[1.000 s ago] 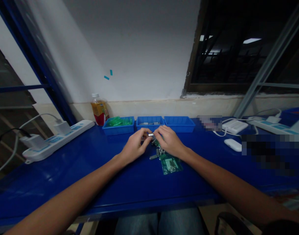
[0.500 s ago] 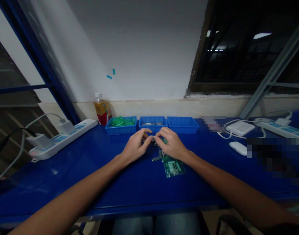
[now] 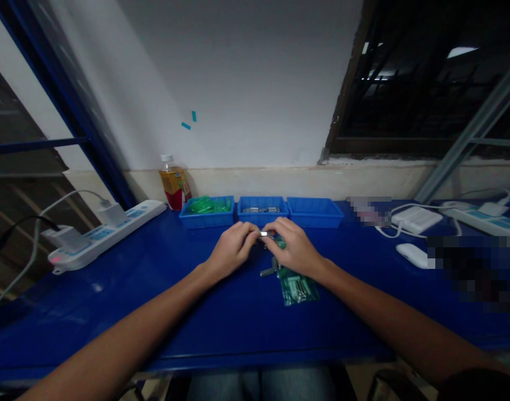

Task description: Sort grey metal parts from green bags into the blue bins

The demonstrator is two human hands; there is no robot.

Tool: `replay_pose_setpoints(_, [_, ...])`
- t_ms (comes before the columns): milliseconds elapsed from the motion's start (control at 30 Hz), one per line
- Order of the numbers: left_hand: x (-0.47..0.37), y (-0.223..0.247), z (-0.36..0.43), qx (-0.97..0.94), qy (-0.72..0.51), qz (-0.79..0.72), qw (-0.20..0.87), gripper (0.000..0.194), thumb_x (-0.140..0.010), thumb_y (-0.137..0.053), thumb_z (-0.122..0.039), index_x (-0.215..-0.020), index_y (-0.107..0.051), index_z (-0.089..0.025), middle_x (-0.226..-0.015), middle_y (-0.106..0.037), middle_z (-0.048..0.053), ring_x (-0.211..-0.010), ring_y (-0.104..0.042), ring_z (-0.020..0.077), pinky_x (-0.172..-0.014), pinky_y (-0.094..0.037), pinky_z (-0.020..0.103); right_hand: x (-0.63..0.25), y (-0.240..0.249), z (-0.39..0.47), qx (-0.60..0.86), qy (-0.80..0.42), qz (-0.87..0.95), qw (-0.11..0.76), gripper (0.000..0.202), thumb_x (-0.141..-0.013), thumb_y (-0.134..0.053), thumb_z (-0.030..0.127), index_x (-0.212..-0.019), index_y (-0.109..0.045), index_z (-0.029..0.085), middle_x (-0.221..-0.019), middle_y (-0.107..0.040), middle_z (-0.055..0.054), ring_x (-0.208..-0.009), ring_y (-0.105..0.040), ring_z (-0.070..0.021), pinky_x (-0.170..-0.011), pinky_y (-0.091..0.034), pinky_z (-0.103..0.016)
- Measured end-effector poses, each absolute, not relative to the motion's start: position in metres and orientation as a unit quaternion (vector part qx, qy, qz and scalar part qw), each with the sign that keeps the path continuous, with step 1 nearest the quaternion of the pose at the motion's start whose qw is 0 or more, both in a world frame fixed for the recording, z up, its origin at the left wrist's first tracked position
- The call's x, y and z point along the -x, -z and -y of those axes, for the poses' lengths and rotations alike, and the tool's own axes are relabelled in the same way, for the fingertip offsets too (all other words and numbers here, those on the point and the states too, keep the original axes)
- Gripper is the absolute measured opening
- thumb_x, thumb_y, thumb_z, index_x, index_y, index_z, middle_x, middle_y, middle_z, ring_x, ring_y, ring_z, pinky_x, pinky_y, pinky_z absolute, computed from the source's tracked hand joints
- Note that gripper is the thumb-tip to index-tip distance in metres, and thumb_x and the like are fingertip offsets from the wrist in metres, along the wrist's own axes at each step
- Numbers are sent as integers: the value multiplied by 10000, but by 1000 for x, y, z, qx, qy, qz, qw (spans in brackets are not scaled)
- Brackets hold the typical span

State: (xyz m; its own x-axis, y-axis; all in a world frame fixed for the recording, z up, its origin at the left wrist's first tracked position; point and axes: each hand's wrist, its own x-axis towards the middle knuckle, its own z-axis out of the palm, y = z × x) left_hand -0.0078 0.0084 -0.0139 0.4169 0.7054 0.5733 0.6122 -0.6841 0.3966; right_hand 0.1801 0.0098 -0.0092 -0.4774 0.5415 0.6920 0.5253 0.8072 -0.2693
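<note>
Between my two hands is a small shiny metal piece [image 3: 263, 234], its exact kind too small to make out. My left hand [image 3: 233, 246] pinches one end with thumb and fingers. On the other end the fingertips of my right hand [image 3: 295, 246] are closed. Below them on the blue table lie loose grey metal pieces [image 3: 267, 273], partly hidden by my right hand. A green-tinted clear plastic bag [image 3: 297, 289] holding several slim metal pieces lies just under my right wrist. More green plastic shows behind the right hand.
Along the wall stand a blue bin [image 3: 187, 221] of green bags, a blue bin [image 3: 263, 218] of metal pieces and another blue bin [image 3: 315, 215]. A drink bottle [image 3: 174, 184] stands behind. Power strips [image 3: 108, 236] with cables lie left and right; a white case [image 3: 412, 255] is at right.
The shiny metal piece now shows between my fingertips, where it was hardly visible before. My hands have stayed nearly in place; the view has shifted slightly.
</note>
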Motion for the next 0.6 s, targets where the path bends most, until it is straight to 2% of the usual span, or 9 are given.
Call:
replay_pose_setpoints(67, [6, 13, -8, -837, -364, -405, 55, 297, -961, -332, -330, -877, -570, -173, -822, -621, 45, -792, -556, 177, -769, -446, 323, -187, 7, -14, 318, 19, 862, 394, 116, -879, -495, 268, -869, -572, 183, -814, -588, -51, -800, -528, -190, -735, -394, -328])
replay_pose_setpoints(133, [4, 14, -10, -832, -357, -424, 24, 299, -946, -367, -378, -1027, -566, -170, -998, -628, 76, -941, -550, 212, -868, -434, 382, -198, 4, -23, 350, 49, 846, 400, 136, -862, -500, 272, -779, -568, 188, -784, -587, -50, -791, -522, -198, -733, -387, -335])
replay_pose_setpoints(200, [2, 17, -14, -829, -335, -449, 2, 430, -908, -428, -457, -1226, -486, -173, -1225, -550, 117, -1124, -485, 264, -957, -389, 456, -214, 4, -37, 406, 73, 807, 423, 157, -836, -510, 270, -708, -557, 191, -764, -586, -55, -784, -518, -207, -731, -383, -340])
replay_pose_setpoints(267, [1, 22, -18, -834, -291, -468, 9, 595, -865, -464, -536, -1338, -400, -180, -1337, -463, 145, -1199, -440, 304, -973, -374, 496, -231, 6, -52, 470, 91, 761, 437, 143, -808, -523, 261, -689, -564, 191, -761, -595, -66, -793, -519, -220, -734, -379, -345])
replay_pose_setpoints(333, [-1, 27, -22, -853, -236, -465, 28, 630, -844, -474, -572, -1344, -409, -194, -1328, -470, 149, -1174, -471, 314, -951, -392, 502, -245, 10, -65, 523, 103, 727, 432, 104, -781, -536, 248, -720, -592, 186, -787, -612, -80, -825, -518, -238, -742, -372, -353])
replay_pose_setpoints(467, [-4, 32, -24, -889, -186, -415, 52, 482, -866, -472, -509, -1225, -521, -191, -1196, -564, 120, -1109, -526, 274, -962, -404, 462, -257, 20, -78, 598, 93, 688, 400, 146, -778, -543, 287, -799, -645, 185, -874, -640, -90, -889, -505, -267, -725, -355, -363])
replay_pose_setpoints(600, [-4, 31, -22, -897, -210, -382, 73, 435, -892, -450, -397, -1256, -467, -160, -1240, -533, 129, -1160, -501, 251, -1008, -390, 422, -256, 23, -78, 621, 75, 685, 373, 221, -825, -506, 341, -830, -673, 195, -901, -650, -89, -931, -496, -281, -731, -338, -380])
